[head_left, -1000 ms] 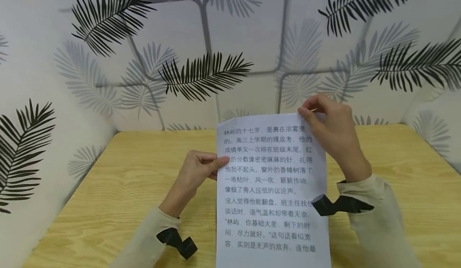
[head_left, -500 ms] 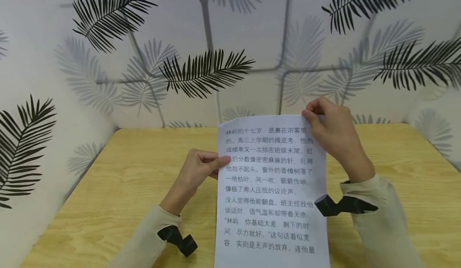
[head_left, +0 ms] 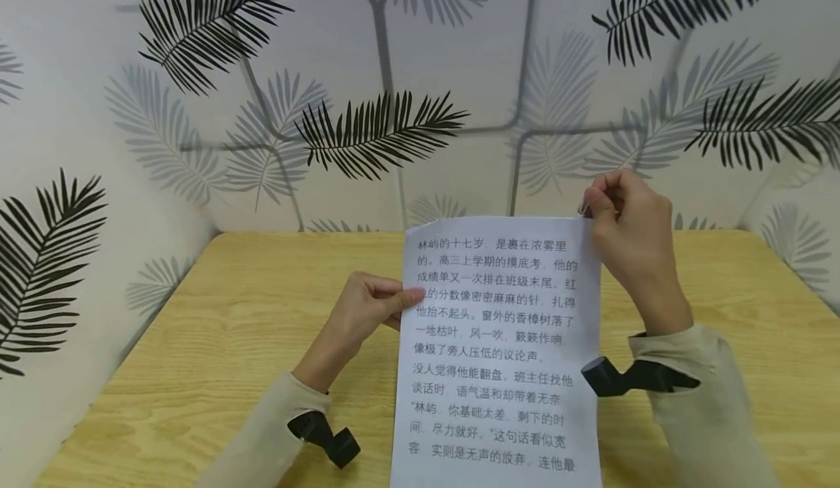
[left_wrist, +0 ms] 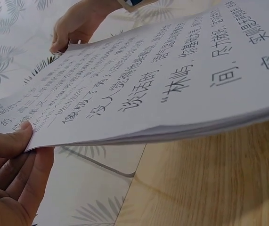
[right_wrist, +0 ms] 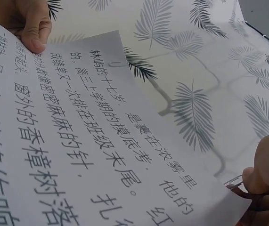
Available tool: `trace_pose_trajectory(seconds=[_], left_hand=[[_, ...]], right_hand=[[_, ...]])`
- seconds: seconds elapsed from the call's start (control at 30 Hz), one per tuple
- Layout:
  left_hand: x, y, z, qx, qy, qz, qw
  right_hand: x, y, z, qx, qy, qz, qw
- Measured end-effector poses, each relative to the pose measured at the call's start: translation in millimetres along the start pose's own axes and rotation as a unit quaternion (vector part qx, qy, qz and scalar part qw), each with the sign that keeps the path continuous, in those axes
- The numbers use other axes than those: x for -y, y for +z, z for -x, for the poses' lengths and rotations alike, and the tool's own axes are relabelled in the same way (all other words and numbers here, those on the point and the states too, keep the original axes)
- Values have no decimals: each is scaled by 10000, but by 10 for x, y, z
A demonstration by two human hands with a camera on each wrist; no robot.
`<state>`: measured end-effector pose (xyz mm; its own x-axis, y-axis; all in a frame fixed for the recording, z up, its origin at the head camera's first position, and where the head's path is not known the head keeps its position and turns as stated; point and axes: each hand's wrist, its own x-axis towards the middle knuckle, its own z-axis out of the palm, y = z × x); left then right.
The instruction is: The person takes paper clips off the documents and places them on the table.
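Observation:
A stack of white printed sheets [head_left: 499, 371] stands tilted up in front of me, its lines of text facing the head camera. My left hand [head_left: 364, 309] pinches the left edge, thumb in front and fingers behind. At the top right corner, my right hand [head_left: 636, 236] pinches a small wire paper clip [right_wrist: 235, 180], which sticks out right by the paper's corner. Close to the top left corner, the right wrist view shows a faint U-shaped wire [right_wrist: 117, 64] on the page. Several layers show along the stack's edge in the left wrist view.
Under the sheets is a wood-grain table [head_left: 230, 327]. Behind it rises a pale wall [head_left: 453, 50] with a leaf pattern. A black wrist camera [head_left: 328, 437] sits on the left sleeve, another black camera [head_left: 630, 377] on the right.
My right hand has moved up and to the right, its thumb leaving the page's front. The paper clip now shows at its fingertips. My left hand keeps its pinch on the sheets.

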<state>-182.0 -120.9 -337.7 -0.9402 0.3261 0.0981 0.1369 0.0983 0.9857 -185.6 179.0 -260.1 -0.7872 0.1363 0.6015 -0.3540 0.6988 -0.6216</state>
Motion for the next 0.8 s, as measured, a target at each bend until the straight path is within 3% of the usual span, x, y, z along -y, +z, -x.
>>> trace_pose_trajectory(seconds=[0.13,0.23,0.57,0.8], left_hand=[[-22,-9,1,-123,-33,-7,9999],[-40,-20,-1,-205,-16,-16,9998],[-100,-62,20,-469,-14,91,9989],[-112,-86,15,-438,43,171,9989]], right_hand=[[-42,-28,-12,-577,91,-359,9976],[-77,-52,-34,-730,86,-587,9956],[-201,-182,-102,-701,0,-504,9963],[-318,-270,-75,-603,60,-187,9980]])
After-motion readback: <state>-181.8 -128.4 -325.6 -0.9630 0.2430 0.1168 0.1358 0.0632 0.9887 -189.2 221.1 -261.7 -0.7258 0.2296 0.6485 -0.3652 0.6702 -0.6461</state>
